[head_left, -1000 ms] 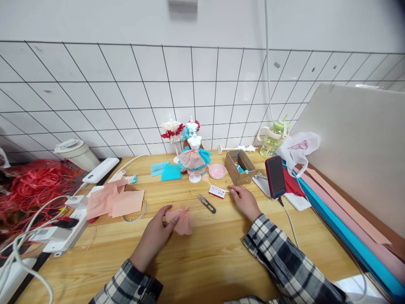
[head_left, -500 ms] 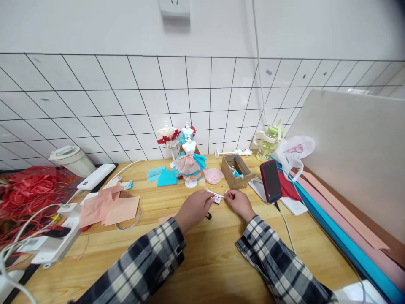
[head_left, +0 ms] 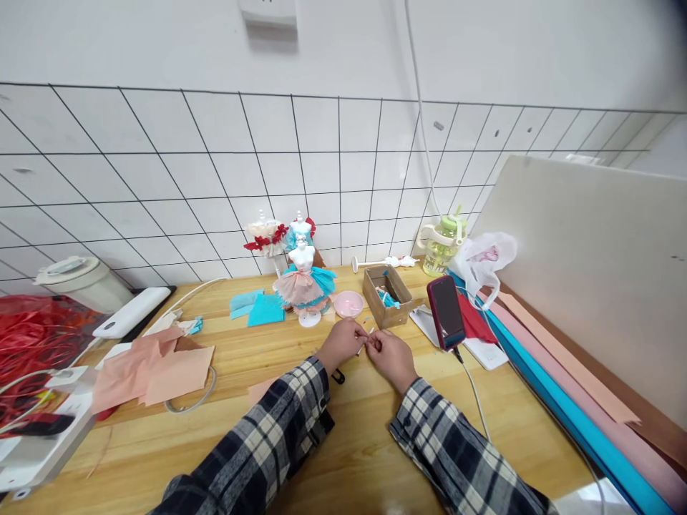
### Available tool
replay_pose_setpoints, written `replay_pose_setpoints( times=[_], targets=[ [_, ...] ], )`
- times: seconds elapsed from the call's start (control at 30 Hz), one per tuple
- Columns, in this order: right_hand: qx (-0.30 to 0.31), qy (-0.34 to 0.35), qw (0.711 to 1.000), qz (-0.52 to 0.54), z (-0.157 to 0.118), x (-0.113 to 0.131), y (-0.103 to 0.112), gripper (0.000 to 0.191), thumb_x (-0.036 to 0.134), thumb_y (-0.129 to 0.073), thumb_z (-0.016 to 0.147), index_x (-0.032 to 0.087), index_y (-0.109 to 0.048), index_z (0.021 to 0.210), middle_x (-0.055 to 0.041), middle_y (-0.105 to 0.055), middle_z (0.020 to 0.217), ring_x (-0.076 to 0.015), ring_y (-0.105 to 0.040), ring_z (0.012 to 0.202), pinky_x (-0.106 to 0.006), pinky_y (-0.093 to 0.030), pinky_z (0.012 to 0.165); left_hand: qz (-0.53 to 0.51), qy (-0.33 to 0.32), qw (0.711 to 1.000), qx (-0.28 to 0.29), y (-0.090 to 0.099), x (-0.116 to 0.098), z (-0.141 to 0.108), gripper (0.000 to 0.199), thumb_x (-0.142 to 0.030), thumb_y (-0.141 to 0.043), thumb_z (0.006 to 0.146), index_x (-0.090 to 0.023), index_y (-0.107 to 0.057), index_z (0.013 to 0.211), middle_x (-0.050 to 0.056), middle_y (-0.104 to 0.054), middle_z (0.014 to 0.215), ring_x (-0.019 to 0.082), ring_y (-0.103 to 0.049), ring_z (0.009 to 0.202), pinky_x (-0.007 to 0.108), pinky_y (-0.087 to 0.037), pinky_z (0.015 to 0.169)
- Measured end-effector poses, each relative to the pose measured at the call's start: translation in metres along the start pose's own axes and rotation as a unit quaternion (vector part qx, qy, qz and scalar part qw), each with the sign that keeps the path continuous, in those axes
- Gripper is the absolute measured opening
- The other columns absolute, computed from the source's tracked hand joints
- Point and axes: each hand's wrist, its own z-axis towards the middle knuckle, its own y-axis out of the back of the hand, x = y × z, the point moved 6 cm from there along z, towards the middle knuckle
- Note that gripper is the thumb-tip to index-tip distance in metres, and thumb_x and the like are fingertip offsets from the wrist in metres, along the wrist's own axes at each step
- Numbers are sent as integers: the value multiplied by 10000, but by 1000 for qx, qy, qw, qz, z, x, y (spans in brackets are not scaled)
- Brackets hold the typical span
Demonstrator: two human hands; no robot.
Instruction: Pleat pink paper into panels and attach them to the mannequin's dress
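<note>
White wall (head_left: 316, 172), tiled below, bearing a socket (head_left: 269, 13). At right, a tilted phone (head_left: 446, 311), cable (head_left: 476, 393) at its lower end; behind it, a green-lidded bottle (head_left: 440, 252) beside a plastic bag (head_left: 487, 259). At left, red strands (head_left: 26, 343), a power strip (head_left: 56, 440), a lidded tub (head_left: 89, 286).

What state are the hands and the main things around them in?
Left hand: fingers bent in, grip unclear
Right hand: likewise bent in, grip unclear
Brown box: open, blue pieces inside
Phone: propped at a tilt, cable plugged in
Bottle: upright, lid on
Pink bowl: upright, open
Front dress form: standing, skirted
Peach sheets: loose, overlapping
Plastic bag: crumpled
</note>
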Motion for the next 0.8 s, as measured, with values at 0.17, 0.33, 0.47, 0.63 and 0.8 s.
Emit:
replay_pose_setpoints(
  times=[0.17, 0.33, 0.47, 0.63, 0.8],
  targets=[
    [-8, 46, 997, -54, -1, 9, 0, 146, 264, -515, 893, 211, -626, 815, -24, -641, 814, -136, -573, 699, -243, -305, 579, -14, 5, 1000, -18, 0, 0, -7, 153, -130, -586, 741, -145, -735, 772, 89, -674, 841, 194, -600, 830, 308, -460, 785],
    [-8, 118, 986, -120, -6, 24, -1, 255, 267, -426, 947, 196, -653, 855, -64, -650, 827, -150, -592, 692, -252, -327, 578, -35, 8, 999, -36, -6, 2, -9, 176, -75, -547, 727, -130, -706, 779, 106, -662, 853, 204, -589, 853, 330, -458, 818],
    [-44, 137, 988, -57, -12, 29, 3, 263, 285, -424, 953, 202, -674, 955, -65, -661, 859, -154, -607, 729, -238, -381, 619, -69, -4, 997, -33, -7, 4, -9, 166, -61, -555, 701, -131, -697, 748, 102, -649, 835, 207, -587, 849, 335, -463, 815],
    [-107, 85, 984, 112, -11, 14, 17, 286, 319, -450, 940, 206, -673, 1080, -69, -671, 957, -153, -609, 786, -248, -464, 733, -148, -3, 988, -36, 0, 9, -11, 153, -153, -583, 771, -153, -693, 876, 77, -672, 864, 193, -608, 869, 328, -476, 830],
    [-131, 38, 981, 141, -7, 2, 23, 367, 306, -426, 933, 216, -611, 1236, -79, -633, 1036, -141, -583, 716, -276, -499, 704, -232, 42, 968, -90, 25, 9, -16, 269, -231, -499, 858, -148, -592, 1096, 99, -667, 1024, 174, -623, 922, 308, -491, 822]
  ],
)
